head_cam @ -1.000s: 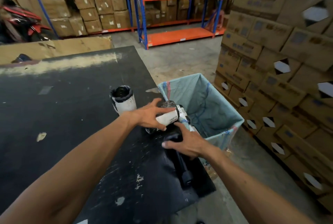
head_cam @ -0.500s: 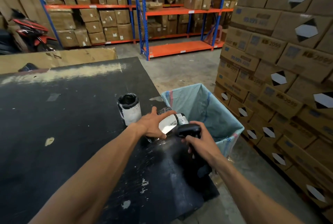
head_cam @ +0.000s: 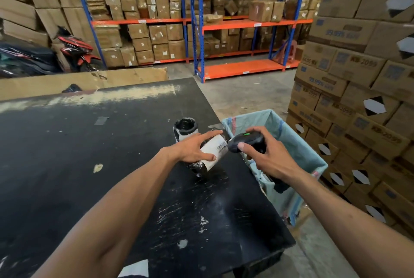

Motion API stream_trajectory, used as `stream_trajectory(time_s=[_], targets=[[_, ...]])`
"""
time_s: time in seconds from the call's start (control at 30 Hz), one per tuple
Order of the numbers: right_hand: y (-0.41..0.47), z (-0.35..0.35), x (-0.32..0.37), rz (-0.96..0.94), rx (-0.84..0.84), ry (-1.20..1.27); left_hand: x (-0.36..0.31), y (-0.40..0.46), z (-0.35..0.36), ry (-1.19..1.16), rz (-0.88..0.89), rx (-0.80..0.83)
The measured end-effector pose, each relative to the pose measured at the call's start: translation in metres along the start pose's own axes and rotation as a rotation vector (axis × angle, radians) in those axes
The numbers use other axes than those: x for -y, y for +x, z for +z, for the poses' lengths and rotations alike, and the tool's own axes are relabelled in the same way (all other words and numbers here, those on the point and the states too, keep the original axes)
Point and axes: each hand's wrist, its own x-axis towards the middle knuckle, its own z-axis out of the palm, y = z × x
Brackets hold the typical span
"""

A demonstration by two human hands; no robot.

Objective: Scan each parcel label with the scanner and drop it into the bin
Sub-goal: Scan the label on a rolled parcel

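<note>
Scanning step in hand. The left hand [head_cam: 192, 151] rests with spread fingers on a black-wrapped parcel [head_cam: 209, 154] lying on its side on the table [head_cam: 89, 165], holding the white label [head_cam: 216, 149] upward. The right hand [head_cam: 266, 156] grips the scanner [head_cam: 246, 141], its head just beside the label and a green light showing on top. Judged next: once the read registers, the parcel needs lifting rightward past the table edge into the bin [head_cam: 291, 143], which stands open against that edge with free room above it. A second parcel [head_cam: 185, 127] stands upright just behind the first, near the same edge; stacked cartons [head_cam: 349, 103] close off the space beyond the bin.
</note>
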Motion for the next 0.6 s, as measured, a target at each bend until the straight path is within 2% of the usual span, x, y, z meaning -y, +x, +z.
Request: stream_trajectory(time_s=[0.6], targets=[[-0.007,0.003,0.015,-0.098,-0.017,-0.011,-0.006,-0.023,-0.012,-0.017,-0.01,-0.032]])
